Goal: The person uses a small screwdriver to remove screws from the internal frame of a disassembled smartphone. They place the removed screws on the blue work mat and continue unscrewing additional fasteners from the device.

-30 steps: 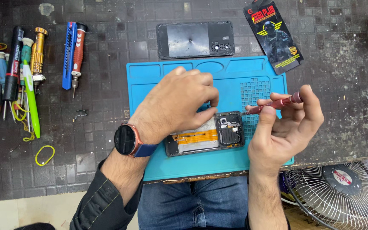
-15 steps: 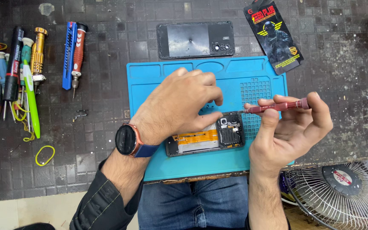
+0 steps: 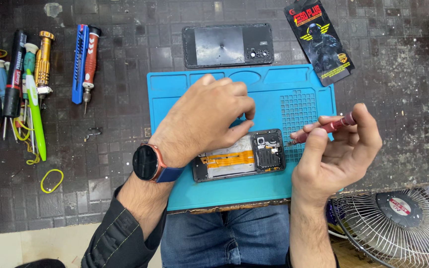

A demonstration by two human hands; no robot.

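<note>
**Opened phone on blue mat, both hands working on it**

Left hand (image 3: pixel 202 124) is pressing down on the opened phone (image 3: pixel 239 158), fingers curled together over its far edge, grip closed on the phone body. A smartwatch (image 3: pixel 146 162) is sitting on that wrist, dark sleeve (image 3: pixel 120 238) below it.

Right hand (image 3: pixel 336 154) is holding a red screwdriver (image 3: pixel 323 129), grip clamped on the shaft between thumb and fingers. The tip is pointing left, sitting just beside the right end of the phone near the camera section; cannot tell if it is touching.

The phone is lying flat, back off, on the near-centre part of the blue mat (image 3: pixel 175 99). An orange ribbon cable is showing along its middle.

The mat is lying on the dark table (image 3: pixel 125 49), its near edge hanging at the table edge.

Far side of the mat: the phone's back cover (image 3: pixel 227 45) is lying inside-up, just touching the mat's far edge. Right of it a black packet (image 3: pixel 323 42) is overlapping the mat's far right corner.

Left side, well apart from the mat: a blue cutter (image 3: pixel 79 62) and a red-handled driver (image 3: pixel 90 59) are lying side by side, and further left a cluster of pens and drivers (image 3: pixel 16 89). A yellow rubber band (image 3: pixel 51 180) is lying near-left.

Near right, off the table: a wire fan guard (image 3: pixel 398 223).
</note>
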